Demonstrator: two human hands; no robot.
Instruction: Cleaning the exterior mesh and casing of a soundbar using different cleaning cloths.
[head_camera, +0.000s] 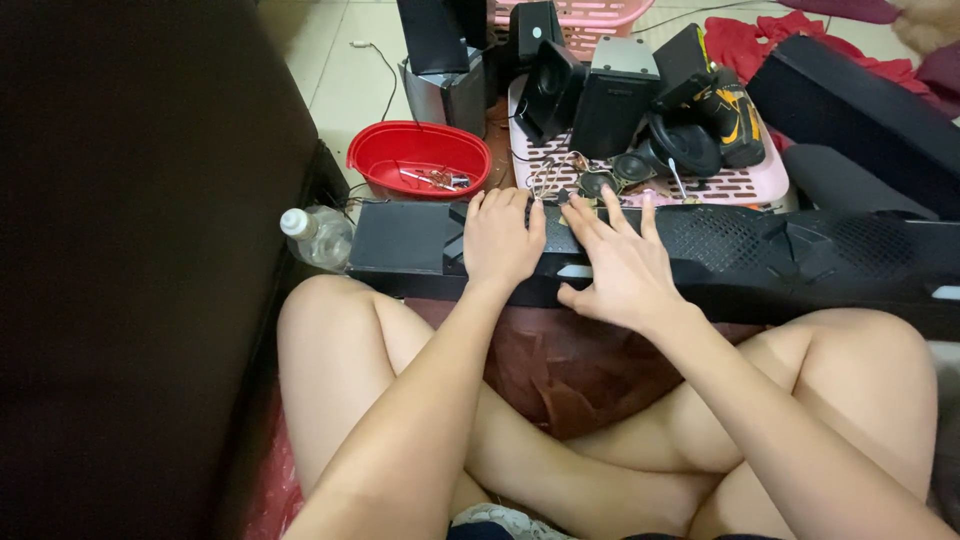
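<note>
Your left hand (500, 240) lies palm-down on the long black speaker bar (740, 262), fingers together and curled over its far edge — resting, not gripping. Your right hand (620, 265) sits just beside it, fingers spread flat on the bar's top, thumb hooked at the near edge. The bar lies across your knees, its long axis running left to right. Beyond your left hand is a red bowl (420, 160); beyond your right, a pink tray (745, 185) of speaker parts.
</note>
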